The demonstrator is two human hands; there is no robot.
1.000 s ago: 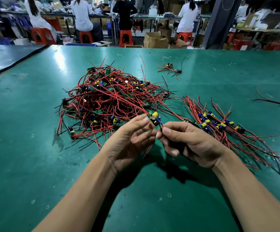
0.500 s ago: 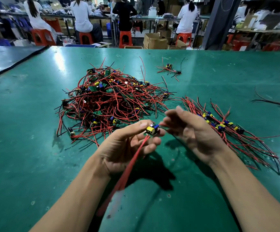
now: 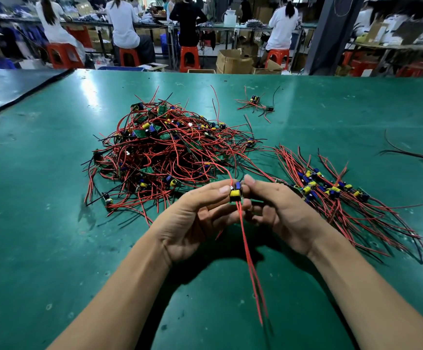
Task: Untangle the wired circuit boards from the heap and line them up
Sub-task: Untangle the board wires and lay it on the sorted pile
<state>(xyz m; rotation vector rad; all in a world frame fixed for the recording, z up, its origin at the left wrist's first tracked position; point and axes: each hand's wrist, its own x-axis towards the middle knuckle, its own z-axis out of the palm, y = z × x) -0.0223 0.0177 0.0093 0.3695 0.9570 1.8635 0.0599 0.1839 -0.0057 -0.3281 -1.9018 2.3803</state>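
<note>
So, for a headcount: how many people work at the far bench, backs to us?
4: person in white, far left; second person in white beside them; person in black, middle; third person in white, right. Others farther back may be hidden.

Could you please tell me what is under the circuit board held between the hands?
Two red wires hang below the circuit board, above the green table; the left hand and right hand hide its underside.

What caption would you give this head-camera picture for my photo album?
Untangling: left hand and right hand hold one circuit board, red wires dangling; tangled heap behind, lined-up row alongside.
</note>
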